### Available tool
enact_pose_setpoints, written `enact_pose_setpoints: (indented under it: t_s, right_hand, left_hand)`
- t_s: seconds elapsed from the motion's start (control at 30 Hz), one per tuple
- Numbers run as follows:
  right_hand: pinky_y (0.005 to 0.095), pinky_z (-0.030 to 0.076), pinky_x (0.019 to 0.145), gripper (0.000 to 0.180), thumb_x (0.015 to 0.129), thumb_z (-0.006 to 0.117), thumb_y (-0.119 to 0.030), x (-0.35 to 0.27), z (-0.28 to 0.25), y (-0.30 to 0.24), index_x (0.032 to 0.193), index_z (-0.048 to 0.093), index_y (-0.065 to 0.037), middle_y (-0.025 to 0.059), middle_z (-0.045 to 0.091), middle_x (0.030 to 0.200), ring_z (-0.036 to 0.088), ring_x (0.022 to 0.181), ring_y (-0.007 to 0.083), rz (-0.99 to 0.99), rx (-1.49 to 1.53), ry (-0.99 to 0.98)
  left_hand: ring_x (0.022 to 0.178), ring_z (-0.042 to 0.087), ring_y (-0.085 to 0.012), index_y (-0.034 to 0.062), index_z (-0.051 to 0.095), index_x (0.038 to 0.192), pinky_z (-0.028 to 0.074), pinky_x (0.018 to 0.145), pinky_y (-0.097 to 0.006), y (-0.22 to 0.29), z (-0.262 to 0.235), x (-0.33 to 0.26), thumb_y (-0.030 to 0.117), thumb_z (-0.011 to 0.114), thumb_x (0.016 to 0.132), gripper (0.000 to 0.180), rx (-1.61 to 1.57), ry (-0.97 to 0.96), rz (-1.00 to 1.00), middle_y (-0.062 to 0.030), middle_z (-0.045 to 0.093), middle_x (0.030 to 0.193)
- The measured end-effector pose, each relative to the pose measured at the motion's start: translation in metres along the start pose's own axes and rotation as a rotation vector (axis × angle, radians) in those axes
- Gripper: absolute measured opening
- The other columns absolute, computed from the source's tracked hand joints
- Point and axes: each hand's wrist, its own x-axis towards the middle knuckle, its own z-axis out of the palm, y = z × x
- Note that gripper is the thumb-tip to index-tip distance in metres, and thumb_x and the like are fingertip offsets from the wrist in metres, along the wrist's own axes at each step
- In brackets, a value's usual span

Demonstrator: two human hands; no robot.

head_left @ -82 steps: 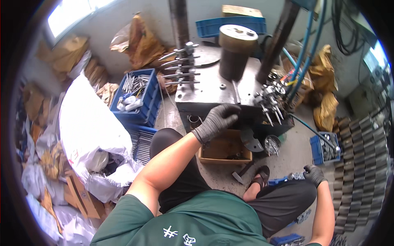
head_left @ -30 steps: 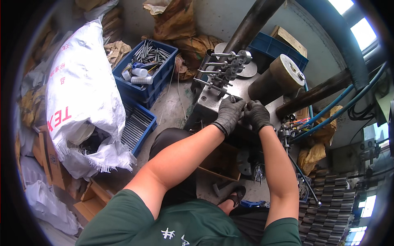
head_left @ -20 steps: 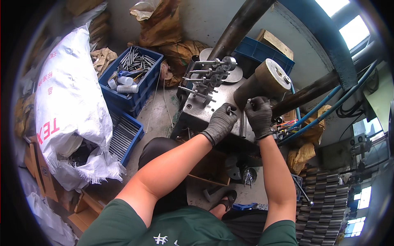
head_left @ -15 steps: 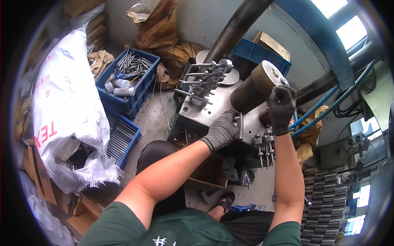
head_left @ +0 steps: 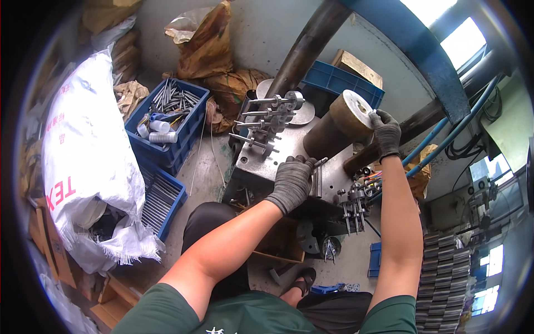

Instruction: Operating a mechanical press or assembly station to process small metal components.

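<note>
The left hand (head_left: 290, 182), in a grey knit glove, is laid on the grey metal machine block (head_left: 267, 161) near its front edge, the fingers curled narrowly around a thin metal rod (head_left: 319, 163) whose tip shows just past the knuckles. The right hand (head_left: 385, 132), gloved alike, is stretched up to the pale end face of the brown cylinder (head_left: 340, 123) that stands tilted at the back right of the block, with the fingertips closed on its rim; whether it is being gripped or only steadied cannot be told. Beside the left hand a row of slim spindles (head_left: 266, 119) juts from the block's far left corner, and bolts and fittings (head_left: 356, 195) crowd its right edge. On the floor to the left stands a blue crate of metal rods (head_left: 167, 119), with a white sack (head_left: 83, 167) just beside it. It is judged that the glove fabric could be snagged on the spindles or fittings if the left hand were drawn back carelessly, and that the thin rod could slip from so light a pinch and fall to the floor. Compared with the frame half a second earlier, the right hand has been shifted slightly along the cylinder's face, while the left hand has stayed on the block.
</note>
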Motion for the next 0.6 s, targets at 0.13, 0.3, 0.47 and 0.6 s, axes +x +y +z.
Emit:
enact_pose_setpoints:
  t_s: [0.13, 0.3, 0.47, 0.6]
  right_hand:
    - [0.0412, 0.056, 0.096, 0.037, 0.091, 0.072, -0.036, -0.001, -0.001, -0.005, 0.113, 0.079, -0.007, 0.0188, 0.076, 0.111, 0.074, 0.102, 0.0338, -0.078, -0.173, 0.024]
    - [0.0450, 0.055, 0.097, 0.036, 0.094, 0.066, -0.037, -0.004, -0.002, -0.010, 0.113, 0.079, -0.009, 0.0185, 0.075, 0.111, 0.072, 0.103, 0.0374, -0.131, -0.228, 0.064]
    - [0.0439, 0.056, 0.093, 0.036, 0.094, 0.067, -0.038, -0.019, -0.024, -0.030, 0.112, 0.078, -0.010, 0.0172, 0.077, 0.101, 0.073, 0.097, 0.0372, -0.118, -0.236, 0.026]
    - [0.0433, 0.057, 0.089, 0.028, 0.093, 0.072, -0.027, -0.056, -0.058, -0.032, 0.107, 0.077, -0.004, 0.0190, 0.076, 0.099, 0.073, 0.092, 0.0357, -0.233, -0.096, 0.048]
  left_hand:
    - [0.101, 0.066, -0.0358, 0.0115, 0.071, 0.113, 0.055, 0.089, -0.047, -0.001, 0.009, 0.001, 0.012, 0.066, 0.087, 0.026, -0.055, 0.061, -0.030, -0.0160, 0.069, 0.106]
    - [0.100, 0.066, -0.0410, 0.0051, 0.071, 0.108, 0.054, 0.090, -0.050, -0.012, 0.026, 0.005, 0.017, 0.065, 0.092, 0.020, -0.196, -0.072, -0.213, -0.0225, 0.067, 0.107]
    - [0.100, 0.065, -0.0432, 0.0010, 0.069, 0.107, 0.053, 0.089, -0.049, -0.014, 0.030, 0.002, 0.018, 0.065, 0.091, 0.024, -0.316, -0.058, -0.223, -0.0264, 0.066, 0.107]
    - [0.097, 0.066, -0.0419, 0.0002, 0.069, 0.108, 0.054, 0.088, -0.047, -0.016, 0.030, 0.001, 0.018, 0.069, 0.084, 0.030, -0.399, -0.117, -0.209, -0.0250, 0.065, 0.106]
